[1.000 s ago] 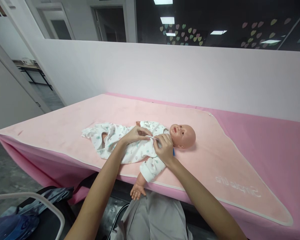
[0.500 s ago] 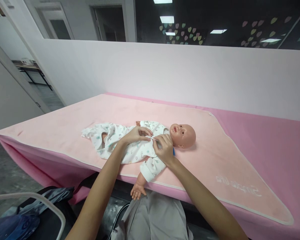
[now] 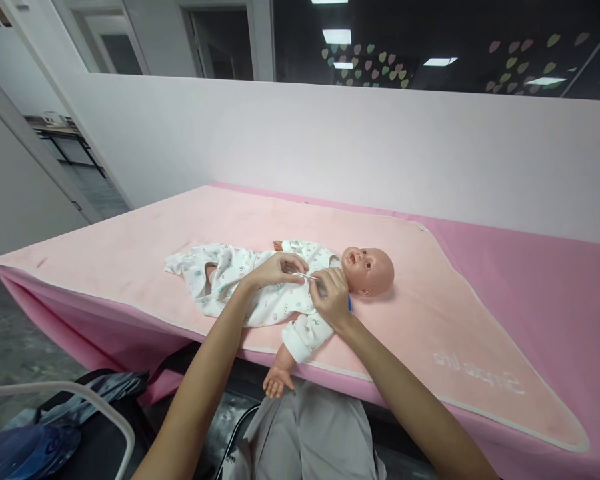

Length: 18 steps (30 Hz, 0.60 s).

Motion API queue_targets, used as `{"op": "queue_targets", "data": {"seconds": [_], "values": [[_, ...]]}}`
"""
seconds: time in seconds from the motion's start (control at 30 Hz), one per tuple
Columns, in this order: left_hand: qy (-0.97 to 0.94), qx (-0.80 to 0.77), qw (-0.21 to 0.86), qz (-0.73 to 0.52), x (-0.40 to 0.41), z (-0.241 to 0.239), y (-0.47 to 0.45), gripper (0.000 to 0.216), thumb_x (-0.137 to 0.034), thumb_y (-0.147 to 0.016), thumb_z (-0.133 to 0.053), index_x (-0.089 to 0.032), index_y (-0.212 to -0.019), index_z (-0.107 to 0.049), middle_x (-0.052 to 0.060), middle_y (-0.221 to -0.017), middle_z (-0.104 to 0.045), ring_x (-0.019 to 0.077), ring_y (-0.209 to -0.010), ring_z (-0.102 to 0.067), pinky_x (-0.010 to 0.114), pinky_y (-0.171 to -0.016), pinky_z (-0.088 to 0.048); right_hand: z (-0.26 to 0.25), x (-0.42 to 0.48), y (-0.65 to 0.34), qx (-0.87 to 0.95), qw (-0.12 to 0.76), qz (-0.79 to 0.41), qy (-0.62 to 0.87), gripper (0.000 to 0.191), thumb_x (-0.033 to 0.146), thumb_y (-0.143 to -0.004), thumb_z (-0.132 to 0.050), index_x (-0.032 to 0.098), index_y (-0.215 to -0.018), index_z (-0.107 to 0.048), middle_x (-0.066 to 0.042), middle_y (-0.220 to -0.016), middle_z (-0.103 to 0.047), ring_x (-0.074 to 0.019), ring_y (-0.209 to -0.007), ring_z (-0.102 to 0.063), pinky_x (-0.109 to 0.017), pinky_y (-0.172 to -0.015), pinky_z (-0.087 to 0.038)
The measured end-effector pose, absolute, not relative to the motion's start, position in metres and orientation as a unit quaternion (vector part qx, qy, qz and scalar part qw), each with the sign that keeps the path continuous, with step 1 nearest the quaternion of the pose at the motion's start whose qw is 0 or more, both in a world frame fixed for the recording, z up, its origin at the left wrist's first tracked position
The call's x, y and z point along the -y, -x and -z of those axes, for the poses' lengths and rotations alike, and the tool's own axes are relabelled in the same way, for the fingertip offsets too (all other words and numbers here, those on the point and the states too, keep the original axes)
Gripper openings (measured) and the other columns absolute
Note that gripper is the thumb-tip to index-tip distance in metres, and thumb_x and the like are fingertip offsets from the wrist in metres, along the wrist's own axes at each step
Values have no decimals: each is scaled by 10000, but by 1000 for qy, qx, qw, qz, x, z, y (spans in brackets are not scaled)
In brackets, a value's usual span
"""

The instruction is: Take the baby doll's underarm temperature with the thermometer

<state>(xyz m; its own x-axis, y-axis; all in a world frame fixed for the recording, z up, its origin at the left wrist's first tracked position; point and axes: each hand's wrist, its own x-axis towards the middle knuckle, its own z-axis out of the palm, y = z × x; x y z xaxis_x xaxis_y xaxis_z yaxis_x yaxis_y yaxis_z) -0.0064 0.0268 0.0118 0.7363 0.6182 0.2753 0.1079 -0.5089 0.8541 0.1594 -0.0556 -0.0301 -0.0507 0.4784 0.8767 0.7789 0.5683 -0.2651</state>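
Observation:
A baby doll (image 3: 373, 272) lies on its back with its head to the right, dressed in a white printed romper (image 3: 275, 310). Over its chest, my left hand (image 3: 279, 270) pinches one end of a thin white cloth tie (image 3: 306, 275) on the romper. My right hand (image 3: 334, 297), close to the doll's chin, has its fingers closed on the tie's other end. The tie stretches between both hands; its finer detail is too small to make out. One doll arm (image 3: 280, 370) hangs over the table's near edge, and a bit of blue shows beside my right wrist.
A peach mat (image 3: 460, 320) covers much of the pink-draped table (image 3: 555, 293). Behind it stands a white wall (image 3: 330, 147) with dark glass above. To the lower left, a chair with a pale curved rail (image 3: 95, 400) holds dark blue fabric (image 3: 30, 450).
Both hands stay over the doll's chest, with only slight finger movement at the tie. The whole view has shifted a little.

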Motion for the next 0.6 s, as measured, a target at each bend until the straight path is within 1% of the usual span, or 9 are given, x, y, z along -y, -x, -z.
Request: {"op": "queue_targets", "data": {"seconds": [0.17, 0.3, 0.53, 0.6], "values": [[-824, -167, 475, -262, -25, -15, 9, 238, -309, -700, -698, -157, -880, -664, 99, -1041, -601, 197, -978, -557, 296, -825, -441, 29, 56, -159, 705, 525, 150, 453, 74, 160, -812, -491, 194, -792, -554, -30, -737, -596, -175, -730, -496, -321, -704, -376], [-821, -175, 475, -264, -26, -15, 9, 200, -325, -733, -667, -155, -837, -679, 102, -1055, -592, 191, -968, -556, 292, -817, -446, 29, 55, -159, 703, 525, 156, 453, 69, 167, -812, -494, 195, -784, -550, -27, -732, -597, -174, -720, -495, -323, -705, -367], [-811, -204, 470, -282, -28, -11, 7, 202, -335, -702, -691, -142, -755, -669, 91, -975, -616, 187, -922, -567, 297, -803, -450, 29, 56, -159, 701, 523, 163, 456, 69, 190, -819, -489, 196, -766, -532, -21, -701, -580, -171, -699, -493, -332, -712, -352], [-809, -204, 479, -273, -28, -13, 7, 204, -321, -690, -705, -143, -779, -662, 87, -978, -611, 184, -916, -567, 297, -804, -450, 29, 56, -159, 697, 526, 162, 458, 65, 189, -820, -481, 198, -771, -523, -20, -705, -578, -171, -702, -490, -335, -725, -352]]}}
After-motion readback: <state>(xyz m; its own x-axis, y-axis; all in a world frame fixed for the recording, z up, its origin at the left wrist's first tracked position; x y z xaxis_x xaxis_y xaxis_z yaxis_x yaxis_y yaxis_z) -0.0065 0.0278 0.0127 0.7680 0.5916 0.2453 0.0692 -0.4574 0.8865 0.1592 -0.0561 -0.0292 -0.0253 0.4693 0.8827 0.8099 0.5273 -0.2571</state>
